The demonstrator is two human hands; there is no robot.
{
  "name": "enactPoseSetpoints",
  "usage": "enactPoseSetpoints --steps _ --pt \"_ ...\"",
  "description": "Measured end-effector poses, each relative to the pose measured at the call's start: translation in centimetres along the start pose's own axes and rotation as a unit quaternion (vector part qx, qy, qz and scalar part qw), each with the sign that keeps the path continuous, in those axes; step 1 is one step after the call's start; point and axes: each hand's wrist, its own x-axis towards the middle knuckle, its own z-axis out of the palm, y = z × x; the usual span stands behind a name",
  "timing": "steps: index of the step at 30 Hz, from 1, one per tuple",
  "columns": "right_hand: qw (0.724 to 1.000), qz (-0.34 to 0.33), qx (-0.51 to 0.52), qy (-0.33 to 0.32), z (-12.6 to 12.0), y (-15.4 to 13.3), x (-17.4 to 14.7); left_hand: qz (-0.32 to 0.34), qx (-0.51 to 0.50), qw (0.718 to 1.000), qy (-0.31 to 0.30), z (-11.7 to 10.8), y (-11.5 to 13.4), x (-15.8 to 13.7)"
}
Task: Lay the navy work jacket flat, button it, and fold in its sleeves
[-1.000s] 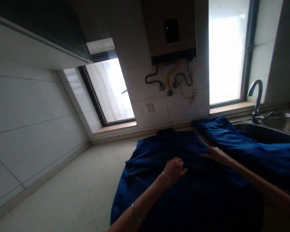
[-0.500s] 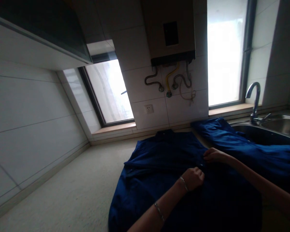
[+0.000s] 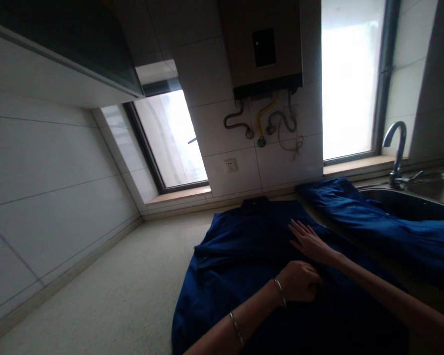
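Note:
A dark blue collared shirt (image 3: 222, 286) lies spread on the counter, its collar toward the wall and a folded layer across its upper part. My left hand (image 3: 299, 282), with two silver bangles on the arm, is closed on the shirt's cloth at the middle; the exact fold is lost in the dark. Just above and to the right, my right hand (image 3: 313, 245) lies flat on the shirt with its fingers stretched out. A second blue garment (image 3: 377, 217) is laid to the right, reaching over the sink's edge.
The pale counter (image 3: 133, 276) runs along the left wall. At the right stand a sink (image 3: 442, 185) and a curved tap (image 3: 401, 143). A water heater (image 3: 264, 49) with pipes and a socket (image 3: 230, 165) are on the back wall, between two windows. A cabinet (image 3: 66, 44) hangs at upper left.
My right hand has let go of the shirt's right edge, moved slightly left and flattened out on the cloth. My left hand has shifted a little down and stays closed.

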Motion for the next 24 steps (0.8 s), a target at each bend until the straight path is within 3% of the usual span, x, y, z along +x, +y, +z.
enactPoseSetpoints --steps 3,6,8,11,13,15,18,24 --pt "0.997 0.006 0.009 -0.075 1.2 -0.1 -0.6 -0.079 0.025 0.995 0.059 -1.4 -2.1 -1.6" --pt "0.995 0.011 0.022 -0.099 1.4 0.4 -1.0 -0.226 0.092 0.964 0.107 -3.8 -6.9 -4.3" --pt "0.994 0.013 0.028 -0.102 1.1 0.5 -1.1 -0.342 0.161 0.921 0.096 -5.4 -11.0 -7.0" --pt "0.994 0.016 0.032 -0.104 0.8 0.3 -1.1 -0.510 0.231 0.827 0.057 -7.0 -17.1 -12.1" --pt "0.994 0.019 0.033 -0.106 0.8 0.2 -1.0 -0.568 0.193 0.800 -0.024 -7.5 -20.3 -15.7" --pt "0.993 0.022 0.035 -0.111 0.8 0.2 -1.0 -0.586 0.136 0.793 -0.096 -7.7 -22.3 -18.6" --pt "0.992 0.025 0.039 -0.117 0.8 0.2 -0.9 -0.589 0.111 0.791 -0.122 -7.6 -23.5 -20.9" --pt "0.993 0.018 0.046 -0.109 -0.4 -0.5 -0.8 -0.579 0.127 0.798 -0.105 -7.3 -23.9 -19.3"
